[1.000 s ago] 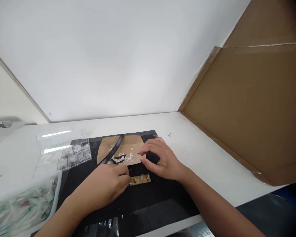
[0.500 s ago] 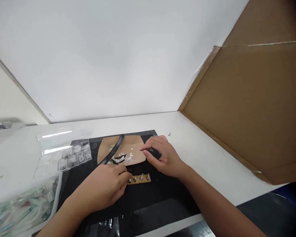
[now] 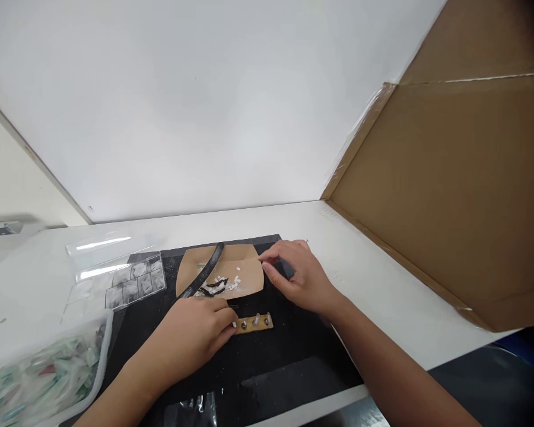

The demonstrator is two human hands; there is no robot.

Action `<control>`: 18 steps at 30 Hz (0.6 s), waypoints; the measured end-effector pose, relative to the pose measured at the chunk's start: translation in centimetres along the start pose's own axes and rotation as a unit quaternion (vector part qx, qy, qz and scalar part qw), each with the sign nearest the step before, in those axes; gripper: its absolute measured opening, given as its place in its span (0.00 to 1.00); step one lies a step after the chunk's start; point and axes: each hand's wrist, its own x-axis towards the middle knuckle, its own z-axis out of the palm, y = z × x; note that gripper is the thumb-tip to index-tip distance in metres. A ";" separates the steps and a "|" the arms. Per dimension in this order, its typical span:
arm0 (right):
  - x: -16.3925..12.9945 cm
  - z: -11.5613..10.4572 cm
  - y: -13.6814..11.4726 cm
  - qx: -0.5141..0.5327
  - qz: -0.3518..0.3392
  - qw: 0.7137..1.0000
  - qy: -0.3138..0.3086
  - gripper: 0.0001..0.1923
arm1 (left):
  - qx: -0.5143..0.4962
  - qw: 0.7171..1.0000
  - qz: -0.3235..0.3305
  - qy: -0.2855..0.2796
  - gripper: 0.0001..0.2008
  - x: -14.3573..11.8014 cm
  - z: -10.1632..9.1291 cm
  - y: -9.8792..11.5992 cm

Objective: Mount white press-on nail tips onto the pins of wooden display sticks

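My left hand (image 3: 200,332) is closed at the left end of a narrow yellowish strip (image 3: 262,322) lying on the black mat; its fingers cover that end. Small round studs and short clear upright pieces sit along the strip. My right hand (image 3: 296,273) hovers by the right edge of a tan paper tray (image 3: 244,255), thumb and forefinger pinched close together; anything between them is too small to make out. Small white pieces (image 3: 235,283) and black curved scraps (image 3: 216,289) lie in the tray. A long dark curved file (image 3: 204,270) rests across its left side.
Left of the mat (image 3: 302,350) stands a clear compartment box (image 3: 136,284) with its lid raised. A white tub (image 3: 109,332) of small plastic packets is at the lower left. A cardboard panel (image 3: 449,190) walls off the right, and a white wall stands behind.
My right hand has shifted slightly right, its thumb and forefinger nearer each other. The left hand stays at the strip with barely any movement.
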 end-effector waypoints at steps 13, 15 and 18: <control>-0.3 -3.3 7.2 -0.114 0.198 0.967 -0.116 0.23 | 0.013 0.999 0.045 0.007 0.08 -0.2 -0.7 -0.2; -0.6 -3.3 7.5 -0.111 0.199 0.966 -0.124 0.29 | 0.022 0.998 0.061 0.017 0.09 -0.3 -0.9 -0.3; -0.7 -3.4 7.5 -0.105 0.199 0.967 -0.120 0.31 | 0.044 0.994 0.077 0.055 0.12 -0.4 -1.4 -0.4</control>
